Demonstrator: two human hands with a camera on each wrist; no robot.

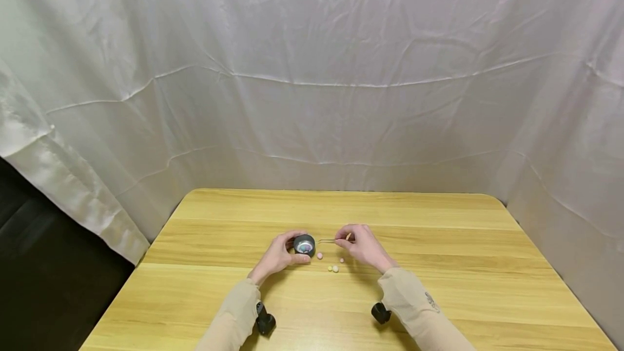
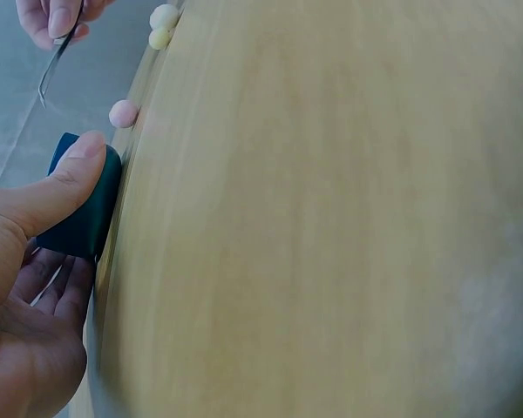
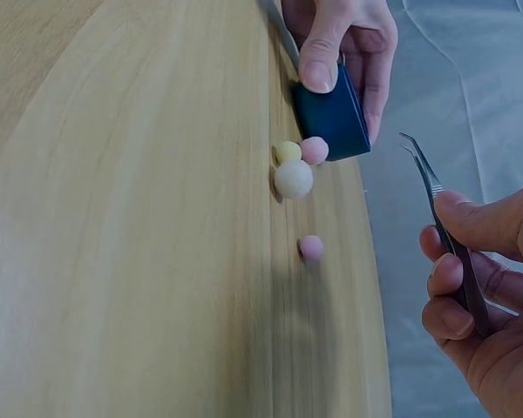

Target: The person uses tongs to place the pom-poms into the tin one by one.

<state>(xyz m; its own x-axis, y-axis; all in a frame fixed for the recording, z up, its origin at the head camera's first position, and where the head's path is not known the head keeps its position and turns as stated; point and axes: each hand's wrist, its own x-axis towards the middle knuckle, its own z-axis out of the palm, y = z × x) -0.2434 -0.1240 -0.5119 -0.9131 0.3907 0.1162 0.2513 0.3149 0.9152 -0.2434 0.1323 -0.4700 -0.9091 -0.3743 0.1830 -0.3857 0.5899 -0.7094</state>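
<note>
My left hand [image 1: 279, 256] grips a small dark round container [image 3: 331, 117] by its sides, thumb on the near side. Seen from the head, its top face looks shiny, with bluish and pinkish colours inside. Between the thumb and fingers of my right hand [image 1: 364, 246] is a pair of bent-tip tweezers [image 3: 433, 192]. Their tips stand slightly apart with nothing between them, pointing toward the container from its right. A pink ball [image 1: 319, 255] lies just beside the container. Closer to me, a yellow ball [image 1: 330, 268] sits against a white ball [image 1: 335, 268]. A smaller pink ball [image 1: 342, 260] lies below the right hand.
The wooden table [image 1: 234, 210] carries everything. Pale curtains [image 1: 312, 118] hang behind it and along the sides. Black wrist devices [image 1: 265, 320] show under both sleeves. A dark surface [image 1: 53, 275] fills the lower left beyond the table.
</note>
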